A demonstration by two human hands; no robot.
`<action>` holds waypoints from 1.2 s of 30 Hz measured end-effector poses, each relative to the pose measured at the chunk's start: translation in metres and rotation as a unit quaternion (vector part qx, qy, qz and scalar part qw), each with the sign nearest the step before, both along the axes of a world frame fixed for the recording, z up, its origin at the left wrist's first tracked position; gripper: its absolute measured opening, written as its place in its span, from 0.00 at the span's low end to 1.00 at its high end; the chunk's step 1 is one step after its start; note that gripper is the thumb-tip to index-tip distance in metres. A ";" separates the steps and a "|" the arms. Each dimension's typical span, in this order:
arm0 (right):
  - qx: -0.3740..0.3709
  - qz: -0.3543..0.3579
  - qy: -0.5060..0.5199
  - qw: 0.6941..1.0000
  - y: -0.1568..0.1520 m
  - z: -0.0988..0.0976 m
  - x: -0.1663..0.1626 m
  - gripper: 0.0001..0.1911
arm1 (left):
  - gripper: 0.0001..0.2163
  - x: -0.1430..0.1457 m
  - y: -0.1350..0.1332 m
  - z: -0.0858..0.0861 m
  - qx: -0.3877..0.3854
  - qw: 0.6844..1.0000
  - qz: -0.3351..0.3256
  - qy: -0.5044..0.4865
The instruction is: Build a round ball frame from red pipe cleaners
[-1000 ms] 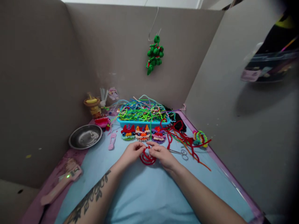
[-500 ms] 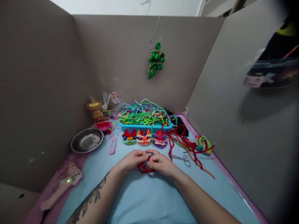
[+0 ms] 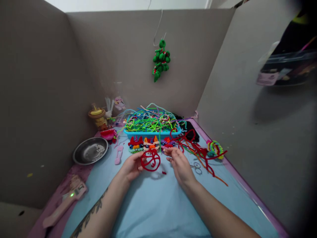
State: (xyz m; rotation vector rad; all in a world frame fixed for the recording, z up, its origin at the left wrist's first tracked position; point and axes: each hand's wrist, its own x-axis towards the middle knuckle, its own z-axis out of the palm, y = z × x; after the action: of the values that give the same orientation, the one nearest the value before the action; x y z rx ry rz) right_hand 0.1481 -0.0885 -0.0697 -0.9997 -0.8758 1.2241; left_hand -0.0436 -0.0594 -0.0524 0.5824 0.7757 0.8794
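Observation:
My left hand (image 3: 131, 167) pinches a red pipe-cleaner coil (image 3: 150, 160) and holds it up above the blue mat (image 3: 158, 205). My right hand (image 3: 179, 163) hovers just right of the coil with fingers apart and nothing in them. A small red scrap (image 3: 163, 172) lies on the mat between the hands. Beyond them sit three finished pipe-cleaner faces (image 3: 148, 144) in a row, in front of a blue tray (image 3: 151, 133) heaped with coloured pipe cleaners.
Loose red pipe cleaners (image 3: 195, 148) and scissors (image 3: 196, 166) lie right of my hand, with a coloured ring bundle (image 3: 214, 147) beyond. A metal bowl (image 3: 90, 150), pink tool (image 3: 64, 201) and yellow-lidded jar (image 3: 98, 117) stand left. Grey partition walls surround the table; a green ornament (image 3: 160, 59) hangs at the back.
The red coil rose off the mat in my left hand. My right hand let go of it and moved slightly right, fingers opening.

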 end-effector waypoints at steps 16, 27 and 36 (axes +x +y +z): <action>-0.100 0.210 0.208 0.950 -0.001 -0.001 -0.008 0.12 | 0.08 0.012 -0.001 -0.012 -0.035 0.994 0.008 -0.103; -0.112 0.146 0.084 0.979 0.003 -0.010 -0.007 0.13 | 0.09 0.017 -0.002 -0.013 -0.027 0.990 0.056 -0.129; 0.166 -0.022 -0.376 0.911 -0.001 0.002 0.003 0.10 | 0.07 0.021 -0.006 -0.016 0.000 0.991 0.034 -0.127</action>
State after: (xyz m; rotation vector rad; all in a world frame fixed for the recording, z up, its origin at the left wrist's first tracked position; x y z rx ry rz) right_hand 0.1509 -0.0898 -0.0672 -1.2109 -1.5896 0.5914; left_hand -0.0231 -0.0654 -0.0682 0.4361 0.5673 0.9952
